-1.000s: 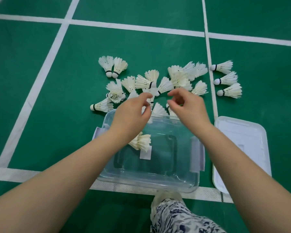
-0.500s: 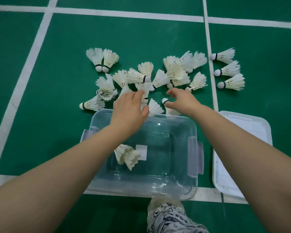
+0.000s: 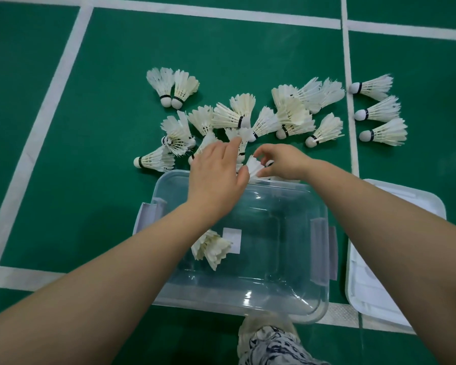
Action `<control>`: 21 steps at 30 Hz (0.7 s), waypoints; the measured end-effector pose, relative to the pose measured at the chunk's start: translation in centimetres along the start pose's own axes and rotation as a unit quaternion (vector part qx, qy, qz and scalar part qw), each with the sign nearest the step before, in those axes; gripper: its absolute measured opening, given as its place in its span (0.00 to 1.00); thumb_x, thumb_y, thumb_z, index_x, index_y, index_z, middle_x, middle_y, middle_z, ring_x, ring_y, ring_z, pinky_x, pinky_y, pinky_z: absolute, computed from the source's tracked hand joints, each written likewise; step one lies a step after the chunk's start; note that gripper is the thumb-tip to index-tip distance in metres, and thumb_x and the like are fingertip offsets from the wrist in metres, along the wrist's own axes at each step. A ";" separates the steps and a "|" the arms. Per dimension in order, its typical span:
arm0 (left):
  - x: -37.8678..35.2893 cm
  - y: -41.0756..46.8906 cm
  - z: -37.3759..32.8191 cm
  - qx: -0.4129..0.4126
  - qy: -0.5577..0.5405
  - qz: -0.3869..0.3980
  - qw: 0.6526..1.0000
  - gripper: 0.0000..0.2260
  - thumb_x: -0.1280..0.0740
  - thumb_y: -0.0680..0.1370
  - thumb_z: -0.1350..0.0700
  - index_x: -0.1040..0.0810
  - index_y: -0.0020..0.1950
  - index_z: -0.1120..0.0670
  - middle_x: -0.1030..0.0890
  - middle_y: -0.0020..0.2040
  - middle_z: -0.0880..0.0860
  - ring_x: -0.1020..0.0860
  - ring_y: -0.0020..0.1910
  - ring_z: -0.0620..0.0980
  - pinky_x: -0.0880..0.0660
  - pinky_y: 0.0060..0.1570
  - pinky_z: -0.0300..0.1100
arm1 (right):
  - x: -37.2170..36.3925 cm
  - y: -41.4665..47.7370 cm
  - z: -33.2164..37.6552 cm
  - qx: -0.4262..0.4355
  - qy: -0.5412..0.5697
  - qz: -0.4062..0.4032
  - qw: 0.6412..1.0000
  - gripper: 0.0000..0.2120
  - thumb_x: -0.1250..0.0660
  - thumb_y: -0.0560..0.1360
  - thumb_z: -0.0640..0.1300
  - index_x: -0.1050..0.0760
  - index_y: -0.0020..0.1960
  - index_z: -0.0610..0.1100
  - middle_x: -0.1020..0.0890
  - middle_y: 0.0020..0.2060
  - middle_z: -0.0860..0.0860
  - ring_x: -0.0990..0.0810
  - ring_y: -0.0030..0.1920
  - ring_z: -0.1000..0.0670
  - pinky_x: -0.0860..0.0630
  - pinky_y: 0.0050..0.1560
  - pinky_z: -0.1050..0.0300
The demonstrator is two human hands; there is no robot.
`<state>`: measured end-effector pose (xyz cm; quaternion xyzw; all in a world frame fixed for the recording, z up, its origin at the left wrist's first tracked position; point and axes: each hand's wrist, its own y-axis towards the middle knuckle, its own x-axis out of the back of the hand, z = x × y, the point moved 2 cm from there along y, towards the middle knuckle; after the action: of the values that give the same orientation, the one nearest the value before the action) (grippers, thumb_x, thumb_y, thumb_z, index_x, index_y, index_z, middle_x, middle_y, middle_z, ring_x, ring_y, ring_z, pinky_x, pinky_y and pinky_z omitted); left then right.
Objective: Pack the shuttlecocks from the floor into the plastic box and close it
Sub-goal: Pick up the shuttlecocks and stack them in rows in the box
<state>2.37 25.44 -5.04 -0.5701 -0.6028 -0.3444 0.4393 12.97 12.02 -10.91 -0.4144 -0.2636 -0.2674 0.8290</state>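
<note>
Several white feather shuttlecocks (image 3: 287,114) lie scattered on the green floor beyond the clear plastic box (image 3: 323,248). Two shuttlecocks (image 3: 212,246) lie inside the box near its left side. My left hand (image 3: 216,175) reaches over the box's far rim, fingers stretched out onto the nearest shuttlecocks, holding nothing that I can see. My right hand (image 3: 283,162) is just right of it, fingers curled around one shuttlecock (image 3: 254,166) lying against the far rim. The white lid (image 3: 395,259) lies flat on the floor to the right of the box.
White court lines (image 3: 37,133) cross the green floor. Three shuttlecocks (image 3: 379,110) lie in a column to the right of the vertical line. A shoe and patterned trouser leg (image 3: 269,341) are at the box's near edge.
Both hands moved down and forward from above the box onto the shuttlecocks at its far rim. The right hand's fingers closed on one. The camera moved closer.
</note>
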 end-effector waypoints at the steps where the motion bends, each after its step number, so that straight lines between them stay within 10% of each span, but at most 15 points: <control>1: 0.0 0.0 0.0 -0.001 0.000 -0.001 1.000 0.23 0.42 0.78 0.51 0.39 0.72 0.55 0.29 0.67 0.54 0.34 0.67 0.53 0.38 0.63 0.47 | 0.0 -0.1 0.1 0.000 -0.001 -0.006 1.000 0.16 0.27 0.71 0.45 0.25 0.57 0.46 0.22 0.47 0.51 0.24 0.48 0.49 0.29 0.51 0.57; 11: 0.6 -1.5 0.1 -0.012 -0.038 0.007 0.999 0.24 0.42 0.79 0.51 0.43 0.74 0.53 0.44 0.76 0.55 0.45 0.74 0.55 0.46 0.70 0.51 | 1.8 -3.2 0.9 -0.008 0.135 -0.116 0.984 0.03 0.30 0.73 0.46 0.21 0.44 0.47 0.21 0.37 0.56 0.24 0.40 0.55 0.30 0.42 0.62; 21: 1.3 -7.2 2.3 -0.111 -0.052 -0.075 0.990 0.19 0.43 0.73 0.53 0.35 0.64 0.55 0.27 0.62 0.62 0.32 0.60 0.54 0.28 0.56 0.53 | 5.1 -13.4 3.4 0.027 0.313 -0.330 0.890 0.09 0.33 0.74 0.43 0.27 0.36 0.50 0.26 0.30 0.56 0.29 0.32 0.59 0.32 0.38 0.65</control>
<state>-5.03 27.24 -4.14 -0.5856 -0.6242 -0.4107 0.3142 7.03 6.79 1.58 -0.1757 -0.1191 -0.6343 0.7434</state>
